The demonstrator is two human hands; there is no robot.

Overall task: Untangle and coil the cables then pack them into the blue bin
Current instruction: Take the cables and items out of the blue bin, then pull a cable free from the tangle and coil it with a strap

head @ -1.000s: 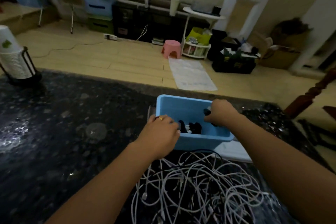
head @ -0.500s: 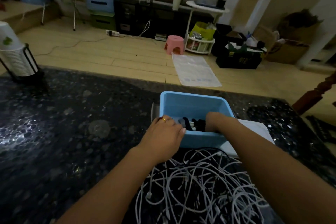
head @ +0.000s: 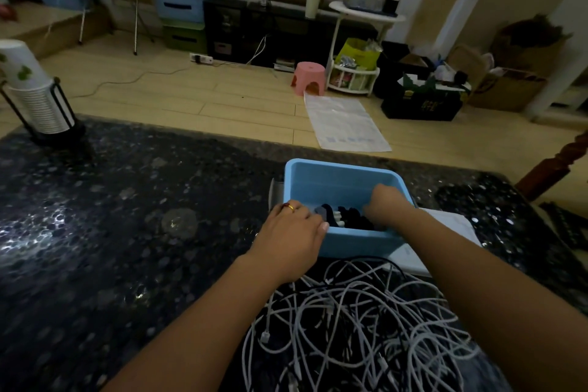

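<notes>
Head view. Blue bin (head: 345,242) stands on the dark speckled desk (head: 127,232) toward its far edge; dark items (head: 350,218) already lie inside. Left hand (head: 294,237) grips the bin's near-left rim, fingers curled over it. Right hand (head: 386,205) reaches into the bin, fingers hidden; grip can't be told. Progress: early, approx. The white cable tangle (head: 356,328) at the near edge is uncoiled. No legible labels or writing.

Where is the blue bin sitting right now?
In the head view, the blue bin sits on the dark table, right of centre, just beyond the tangled white cables, with a white flat item at its right.
</notes>
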